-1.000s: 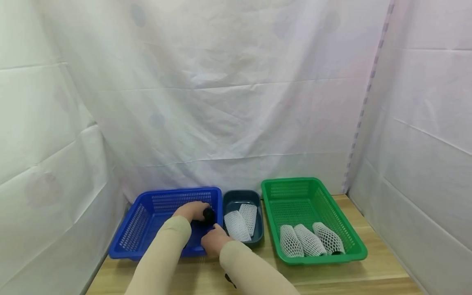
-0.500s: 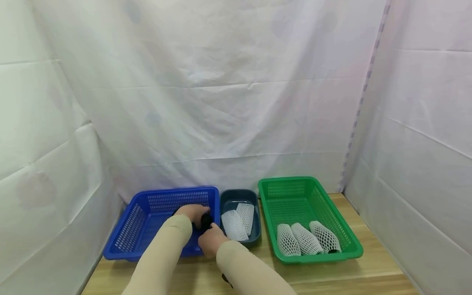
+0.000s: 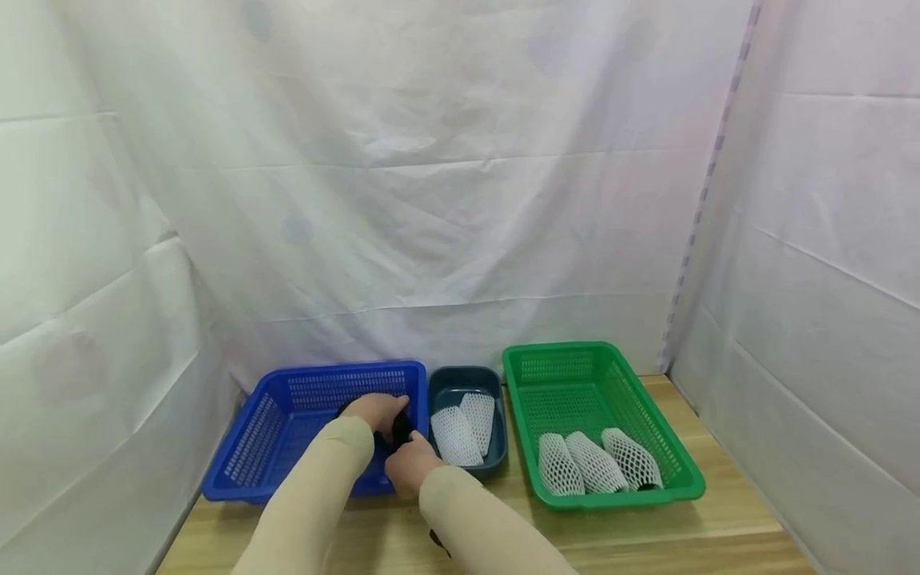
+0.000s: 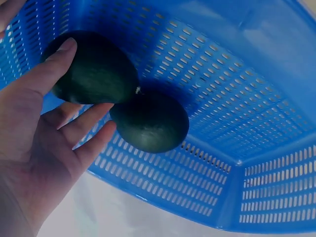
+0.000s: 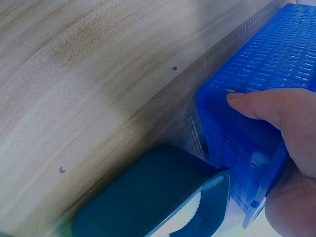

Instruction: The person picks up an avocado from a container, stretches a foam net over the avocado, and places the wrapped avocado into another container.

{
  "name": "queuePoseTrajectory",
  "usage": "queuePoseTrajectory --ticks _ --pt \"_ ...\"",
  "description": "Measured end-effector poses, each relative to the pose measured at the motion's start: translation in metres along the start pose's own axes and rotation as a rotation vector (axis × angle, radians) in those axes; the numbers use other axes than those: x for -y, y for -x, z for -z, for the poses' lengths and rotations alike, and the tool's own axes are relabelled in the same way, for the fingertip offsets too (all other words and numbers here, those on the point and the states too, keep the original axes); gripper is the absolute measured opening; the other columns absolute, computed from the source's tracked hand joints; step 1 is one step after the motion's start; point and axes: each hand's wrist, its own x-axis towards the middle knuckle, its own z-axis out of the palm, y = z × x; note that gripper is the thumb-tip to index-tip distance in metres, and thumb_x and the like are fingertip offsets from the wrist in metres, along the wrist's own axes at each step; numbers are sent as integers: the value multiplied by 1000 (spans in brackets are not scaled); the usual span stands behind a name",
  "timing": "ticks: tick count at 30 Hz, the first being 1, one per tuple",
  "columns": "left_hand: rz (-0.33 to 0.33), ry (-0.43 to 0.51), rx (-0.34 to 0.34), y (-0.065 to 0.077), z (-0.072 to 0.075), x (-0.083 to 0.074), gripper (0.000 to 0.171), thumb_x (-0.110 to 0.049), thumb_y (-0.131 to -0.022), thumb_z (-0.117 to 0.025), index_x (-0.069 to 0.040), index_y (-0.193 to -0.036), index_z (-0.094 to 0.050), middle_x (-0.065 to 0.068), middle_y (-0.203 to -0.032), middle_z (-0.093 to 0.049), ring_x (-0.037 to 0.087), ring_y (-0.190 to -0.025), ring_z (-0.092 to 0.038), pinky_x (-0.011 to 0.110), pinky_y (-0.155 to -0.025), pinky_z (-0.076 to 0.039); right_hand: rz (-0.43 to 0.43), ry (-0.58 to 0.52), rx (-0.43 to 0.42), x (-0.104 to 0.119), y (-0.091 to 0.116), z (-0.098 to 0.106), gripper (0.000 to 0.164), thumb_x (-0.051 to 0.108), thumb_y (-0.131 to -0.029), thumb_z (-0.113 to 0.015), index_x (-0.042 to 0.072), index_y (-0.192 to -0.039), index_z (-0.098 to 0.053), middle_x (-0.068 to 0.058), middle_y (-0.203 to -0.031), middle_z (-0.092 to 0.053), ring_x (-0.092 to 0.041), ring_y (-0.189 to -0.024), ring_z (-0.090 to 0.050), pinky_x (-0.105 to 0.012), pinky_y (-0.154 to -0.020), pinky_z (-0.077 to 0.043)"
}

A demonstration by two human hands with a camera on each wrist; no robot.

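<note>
In the left wrist view, a dark green avocado (image 4: pixel 98 71) lies in the grasp of my left hand (image 4: pixel 44 123), thumb on one side and fingers on the other. Touching or very close to it is a second avocado (image 4: pixel 154 124) in the blue basket (image 4: pixel 212 98). From the head view, my left hand (image 3: pixel 378 411) is inside the basket's right part, partly covering a dark avocado (image 3: pixel 400 430). My right hand (image 3: pixel 413 465) grips the basket's near right corner, its thumb (image 5: pixel 261 104) against the outer wall in the right wrist view; its other fingers are mostly hidden.
A dark teal tub (image 3: pixel 498 447) beside the basket holds white foam net sleeves (image 3: pixel 458 438). On the right, a green basket (image 3: pixel 693 483) contains several net-wrapped pieces (image 3: pixel 596 465), some with dark contents showing. White cloth (image 3: pixel 460 239) surrounds the wooden table (image 3: pixel 632 543).
My left hand has shifted slightly within the basket, and the dark avocado now shows closer to my right hand. My right hand keeps its place at the corner. The view has shifted a little.
</note>
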Motion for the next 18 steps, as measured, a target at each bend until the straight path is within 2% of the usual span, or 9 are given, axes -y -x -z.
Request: queuePoseTrajectory --ticks 2,5,10,12,15,18 --pt "-25 -11 -21 1 2 3 74 -18 -75 -73 -15 -138 -33 7 -124 -51 25 -108 -50 43 -87 -42 1 5 0 1 -2 -3 3 25 -75 -69 27 -75 -66 9 -58 -54 -8 -62 -48 -32 -86 -27" --pt "-50 -6 -54 4 4 9 69 -22 -75 -74 -17 -134 -40 10 -119 -52 28 -105 -51 46 -86 -41 9 10 -9 2 -3 -6 5 25 -74 -69 26 -72 -65 9 -57 -53 -8 -62 -48 -33 -83 -27" --pt "-60 7 -95 11 5 20 64 -24 -75 -73 -24 -132 -44 17 -133 -40 37 -115 -42 52 -87 -39 16 4 -25 2 -2 -6 11 25 -75 -68 25 -66 -61 9 -56 -52 -7 -62 -47 -33 -86 -27" --pt "-67 5 -123 13 6 24 62 -23 -75 -74 -24 -130 -46 18 -134 -39 38 -115 -41 53 -85 -39 20 3 -31 2 0 -4 13 25 -75 -68 25 -65 -59 10 -56 -51 -7 -61 -47 -33 -87 -28" --pt "-66 -4 -167 16 9 28 59 -25 -74 -73 -24 -128 -48 16 -130 -43 36 -112 -44 52 -83 -40 35 4 -28 0 2 -2 17 24 -75 -68 24 -62 -56 10 -55 -50 -6 -59 -46 -34 -90 -27" --pt "-51 7 -207 20 11 29 58 -28 -75 -73 -25 -127 -48 12 -121 -49 32 -103 -50 49 -78 -42 65 -16 -27 -5 4 -2 16 32 -73 -70 25 -65 -57 12 -57 -52 -4 -61 -49 -35 -94 -26"
